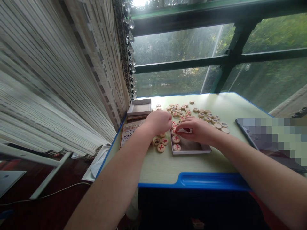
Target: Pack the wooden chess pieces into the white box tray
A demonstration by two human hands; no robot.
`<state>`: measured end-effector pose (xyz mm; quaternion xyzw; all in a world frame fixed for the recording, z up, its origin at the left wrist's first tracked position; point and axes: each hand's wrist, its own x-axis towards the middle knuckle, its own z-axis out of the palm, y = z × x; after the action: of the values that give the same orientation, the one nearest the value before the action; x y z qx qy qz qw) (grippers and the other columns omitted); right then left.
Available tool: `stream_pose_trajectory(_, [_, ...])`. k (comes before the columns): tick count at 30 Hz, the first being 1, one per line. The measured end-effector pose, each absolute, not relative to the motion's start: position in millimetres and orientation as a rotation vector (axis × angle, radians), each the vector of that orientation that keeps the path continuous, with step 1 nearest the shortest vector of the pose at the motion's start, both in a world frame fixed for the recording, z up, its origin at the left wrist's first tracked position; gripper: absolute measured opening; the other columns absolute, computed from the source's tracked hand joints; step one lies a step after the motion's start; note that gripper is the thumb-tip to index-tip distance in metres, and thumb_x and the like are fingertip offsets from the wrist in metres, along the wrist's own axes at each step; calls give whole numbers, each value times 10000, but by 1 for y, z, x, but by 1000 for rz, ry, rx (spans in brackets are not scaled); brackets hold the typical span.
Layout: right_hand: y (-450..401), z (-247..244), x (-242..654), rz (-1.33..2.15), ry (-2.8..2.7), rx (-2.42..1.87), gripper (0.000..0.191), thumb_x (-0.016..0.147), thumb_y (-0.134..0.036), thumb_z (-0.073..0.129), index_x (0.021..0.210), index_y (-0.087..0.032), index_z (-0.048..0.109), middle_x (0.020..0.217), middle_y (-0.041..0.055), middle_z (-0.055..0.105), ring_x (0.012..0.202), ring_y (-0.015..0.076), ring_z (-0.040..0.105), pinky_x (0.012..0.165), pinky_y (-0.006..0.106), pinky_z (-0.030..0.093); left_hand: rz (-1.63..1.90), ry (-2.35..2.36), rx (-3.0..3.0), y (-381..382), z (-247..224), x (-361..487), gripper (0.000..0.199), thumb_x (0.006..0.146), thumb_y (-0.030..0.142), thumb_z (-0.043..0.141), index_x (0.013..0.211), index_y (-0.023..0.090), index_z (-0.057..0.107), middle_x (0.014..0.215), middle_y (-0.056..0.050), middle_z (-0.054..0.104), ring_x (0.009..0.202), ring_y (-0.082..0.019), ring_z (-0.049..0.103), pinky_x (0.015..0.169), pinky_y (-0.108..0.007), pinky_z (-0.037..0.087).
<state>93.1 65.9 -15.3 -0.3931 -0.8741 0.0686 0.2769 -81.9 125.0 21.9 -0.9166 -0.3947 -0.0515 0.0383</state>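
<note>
Apparently pieces [176, 139] are being lined up nine-o'clock-side in the tray [192, 152]; left fingers [168, 118], right fingers [184, 125] curled, grip unclear; neat spacing's needed.

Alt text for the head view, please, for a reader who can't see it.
A person's right hand is over a shallow box holding a column of red-marked round pieces, the left hand close beside it. More pieces lie scattered on a pale, blue-edged table before a window.

cream pcs [161, 148] w/ red/blk chars [177, 147], blue-edged table [155, 167], striped curtain [48, 64]
</note>
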Motion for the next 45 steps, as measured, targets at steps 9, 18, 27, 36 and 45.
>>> stream_pose_trajectory(9, [70, -20, 96, 91, -2233, -1204, 169, 795, -202, 545, 847, -192, 705, 696, 47, 644, 684, 156, 545, 635, 265, 415, -179, -1214, -2828, 124, 23, -83, 289, 751, 243, 439, 822, 203, 716, 798, -56, 688, 755, -192, 611, 680, -283, 472])
stream_pose_trajectory(18, [74, -22, 94, 8, -2245, -1272, 174, 826, -240, 553, 825, -214, 725, 788, 65, 692, 764, 185, 585, 713, 297, 434, -121, -1235, -2851, 122, 27, -82, 305, 733, 229, 442, 815, 196, 734, 806, -67, 700, 773, -194, 617, 664, -261, 462])
stream_pose_trajectory(27, [78, -22, 92, 38, -2244, -1275, 147, 817, -246, 573, 831, -214, 716, 789, 47, 694, 774, 178, 574, 716, 285, 425, -160, -1238, -2889, 123, 25, -82, 321, 727, 227, 435, 807, 189, 744, 782, -64, 703, 746, -191, 608, 658, -265, 459])
stream_pose_trajectory(36, [74, -15, 100, 23, -2148, -1401, 187, 799, -221, 545, 918, -209, 690, 666, 25, 600, 644, 155, 522, 608, 269, 399, -305, -1279, -2962, 128, 23, -85, 307, 708, 210, 439, 775, 186, 738, 733, -44, 695, 680, -158, 586, 631, -246, 444])
stream_pose_trajectory(45, [75, -18, 109, -99, -2135, -1553, 181, 787, -270, 562, 886, -232, 710, 949, 77, 644, 934, 252, 523, 814, 386, 429, -444, -1515, -2967, 141, 28, -107, 264, 717, 251, 448, 701, 156, 694, 661, -30, 664, 601, -138, 556, 527, -237, 386])
